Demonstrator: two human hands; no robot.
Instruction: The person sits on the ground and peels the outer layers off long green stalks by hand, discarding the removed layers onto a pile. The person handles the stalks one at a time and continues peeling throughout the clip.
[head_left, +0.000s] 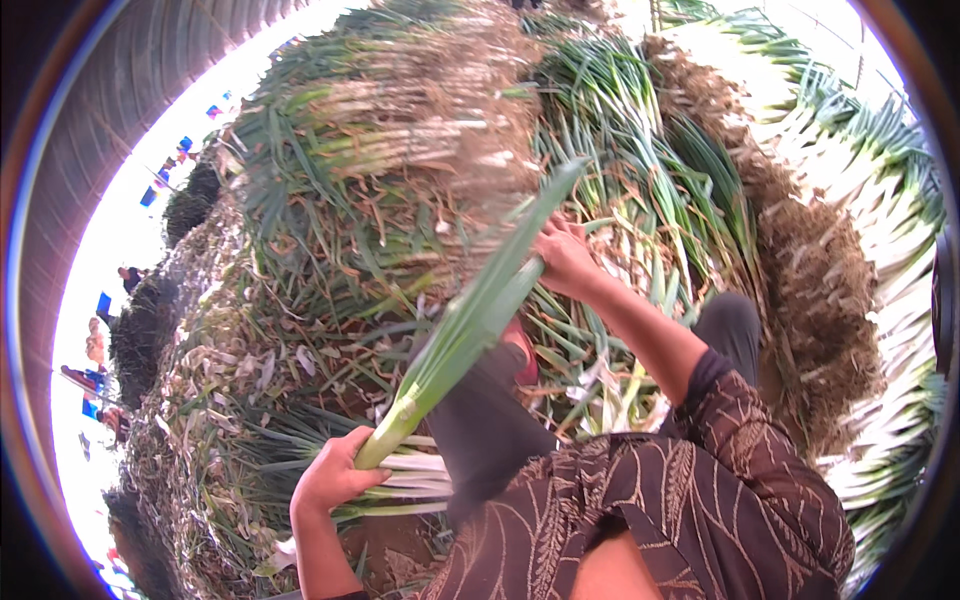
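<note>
My left hand (337, 469) is closed around the pale lower stem of a large green onion (450, 356), whose green leaves slant up and to the right. My right hand (562, 253) is at the upper leaves, its fingers bent; whether they grip a leaf is hard to tell. Behind my left hand lies a bunch of stripped green onions (409, 480) with white stems. Ahead of me is a big heap of unpeeled green onions (390, 142) with dry roots and brown leaves, and more long green leaves (607, 97) lie beyond my right hand.
Peeled leaves and skins (217, 405) cover the ground on the left. On the right runs a ridge of soil-covered roots (817, 300), with rows of white-stemmed green onions (900, 300) beyond it. My bent knees (487, 420) are below the held onion. Small distant people stand at the far left.
</note>
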